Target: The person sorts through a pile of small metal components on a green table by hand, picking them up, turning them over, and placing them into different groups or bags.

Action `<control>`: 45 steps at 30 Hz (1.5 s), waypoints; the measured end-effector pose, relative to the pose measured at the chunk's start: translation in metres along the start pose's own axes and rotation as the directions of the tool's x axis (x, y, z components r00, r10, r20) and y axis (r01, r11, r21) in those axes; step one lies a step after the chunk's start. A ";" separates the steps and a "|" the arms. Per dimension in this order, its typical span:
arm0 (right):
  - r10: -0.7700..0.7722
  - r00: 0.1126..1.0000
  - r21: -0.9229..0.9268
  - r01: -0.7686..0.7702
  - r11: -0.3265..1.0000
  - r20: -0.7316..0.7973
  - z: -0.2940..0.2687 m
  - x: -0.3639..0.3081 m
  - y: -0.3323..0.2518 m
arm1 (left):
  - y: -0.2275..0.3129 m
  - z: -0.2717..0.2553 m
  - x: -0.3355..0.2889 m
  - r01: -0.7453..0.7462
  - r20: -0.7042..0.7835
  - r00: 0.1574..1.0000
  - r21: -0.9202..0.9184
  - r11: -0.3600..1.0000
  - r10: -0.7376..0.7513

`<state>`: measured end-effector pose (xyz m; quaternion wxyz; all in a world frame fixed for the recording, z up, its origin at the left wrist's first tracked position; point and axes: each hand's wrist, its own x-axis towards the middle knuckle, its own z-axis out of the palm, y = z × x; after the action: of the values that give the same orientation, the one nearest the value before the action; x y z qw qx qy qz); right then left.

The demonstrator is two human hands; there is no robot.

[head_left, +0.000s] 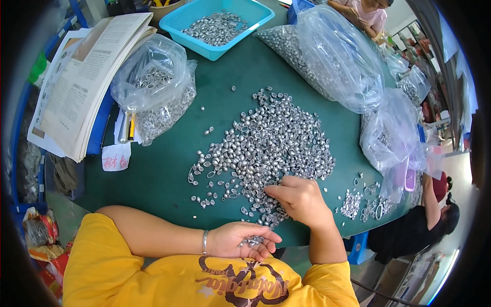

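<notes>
A wide heap of small silver oval metal pieces (271,138) is spread over the green tabletop (153,189). Palm up, my left hand (227,239) is cupped just off the table's near edge, with several of the silver pieces (251,241) lying in it. My right hand (300,200) is at the near side of the heap, its thumb and index finger pressed together among the pieces. Whether a piece is between those fingertips is hidden. Between my hands, a thin trail of pieces runs from the heap toward the near edge.
Clear bags of metal pieces stand at the left (163,94) and the far right (332,61). A light-blue basket (171,23) is at the back. Papers (84,87) stand on the left. Small piles of rings (352,204) lie at the right; other people sit beyond.
</notes>
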<state>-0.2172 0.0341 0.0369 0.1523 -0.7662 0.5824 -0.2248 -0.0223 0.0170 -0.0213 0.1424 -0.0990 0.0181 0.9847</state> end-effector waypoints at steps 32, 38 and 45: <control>0.633 0.774 0.837 -0.366 0.407 0.031 0.008 -0.004 0.027 | -0.001 0.008 0.000 -0.018 -0.142 0.990 0.027 0.999 0.022; 0.179 0.949 0.005 -0.184 0.983 -0.260 0.022 0.006 0.009 | 0.001 0.014 -0.005 -0.058 -0.014 0.998 0.084 0.995 0.059; 0.136 0.970 -0.095 -0.158 0.983 -0.203 0.015 0.012 0.020 | 0.019 0.040 -0.022 -0.229 -0.201 0.675 0.858 0.461 0.710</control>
<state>-0.2233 0.0166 0.0164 0.0681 -0.7022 0.6614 -0.2546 -0.0149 -0.0052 0.0225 -0.1336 -0.2886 0.5070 0.8012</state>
